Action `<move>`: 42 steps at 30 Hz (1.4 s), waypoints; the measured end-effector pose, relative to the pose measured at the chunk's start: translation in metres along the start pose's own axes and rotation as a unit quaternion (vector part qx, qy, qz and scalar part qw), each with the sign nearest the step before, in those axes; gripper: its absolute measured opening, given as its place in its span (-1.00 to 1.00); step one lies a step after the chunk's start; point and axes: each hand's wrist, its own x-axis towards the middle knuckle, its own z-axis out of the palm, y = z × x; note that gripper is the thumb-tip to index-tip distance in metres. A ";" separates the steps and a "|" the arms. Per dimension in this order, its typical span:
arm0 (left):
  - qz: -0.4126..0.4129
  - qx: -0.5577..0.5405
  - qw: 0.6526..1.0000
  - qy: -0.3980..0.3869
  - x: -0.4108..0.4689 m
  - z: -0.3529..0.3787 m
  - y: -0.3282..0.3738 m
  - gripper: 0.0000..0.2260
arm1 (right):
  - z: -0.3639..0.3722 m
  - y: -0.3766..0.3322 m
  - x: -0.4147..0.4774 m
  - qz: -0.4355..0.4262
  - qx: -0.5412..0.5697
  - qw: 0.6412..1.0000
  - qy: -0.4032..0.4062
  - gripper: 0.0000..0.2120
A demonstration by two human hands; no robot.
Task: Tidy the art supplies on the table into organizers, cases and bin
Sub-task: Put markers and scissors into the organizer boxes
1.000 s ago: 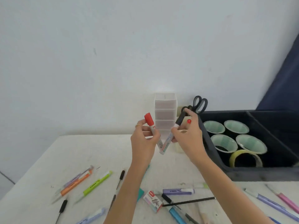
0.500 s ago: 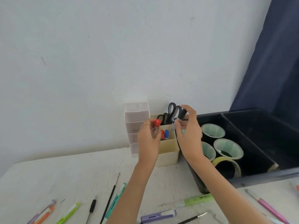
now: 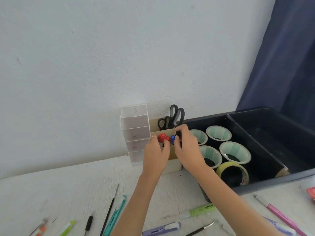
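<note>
My left hand (image 3: 156, 155) holds a red-capped marker (image 3: 161, 137) upright, its body down inside the cream organizer box (image 3: 173, 166) at the wall. My right hand (image 3: 187, 149) pinches a black-capped marker (image 3: 178, 134) at the box's right side, also lowered into it. Between them another red cap (image 3: 168, 138) and a blue cap (image 3: 172, 137) stick out of the same compartment. Black scissors (image 3: 174, 116) stand in the back compartment. My hands hide most of the box front and the marker bodies.
A white tiered organizer (image 3: 134, 133) stands left of the box. On the right, a black bin (image 3: 265, 186) holds several tape rolls (image 3: 235, 151). Pens, highlighters and brushes lie scattered along the near table, such as a teal pen (image 3: 115, 217) and a pink pen (image 3: 281, 217).
Both hands moved forward and down to the cream box. The two markers, held up in the air before, now sit lowered into its front compartment. The camera also moved closer.
</note>
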 end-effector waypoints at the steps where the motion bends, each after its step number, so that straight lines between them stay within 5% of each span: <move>1: -0.003 0.007 1.000 -0.010 -0.001 -0.001 0.000 -0.86 | 0.000 0.000 -0.001 -0.005 -0.011 1.000 -0.006 -0.87; 6: 0.004 0.075 0.996 -0.045 -0.005 -0.006 0.005 -0.70 | -0.005 -0.003 -0.002 0.009 -0.087 0.996 -0.025 -0.72; 12: 0.029 0.062 0.998 -0.010 -0.031 -0.029 0.015 -0.53 | -0.025 -0.009 -0.031 0.034 -0.025 0.998 -0.051 -0.45; 22: -0.041 -0.097 0.994 -0.013 -0.118 -0.047 0.018 -0.65 | -0.066 -0.032 -0.120 0.093 0.096 0.985 0.106 -0.69; 30: -0.066 -0.048 0.994 -0.078 -0.173 -0.047 -0.015 -0.75 | -0.046 -0.018 -0.188 0.193 -0.004 0.981 -0.032 -0.75; 42: 0.018 0.106 0.985 -0.132 -0.207 -0.043 -0.039 -0.81 | -0.035 0.000 -0.232 0.245 -0.061 0.967 -0.016 -0.77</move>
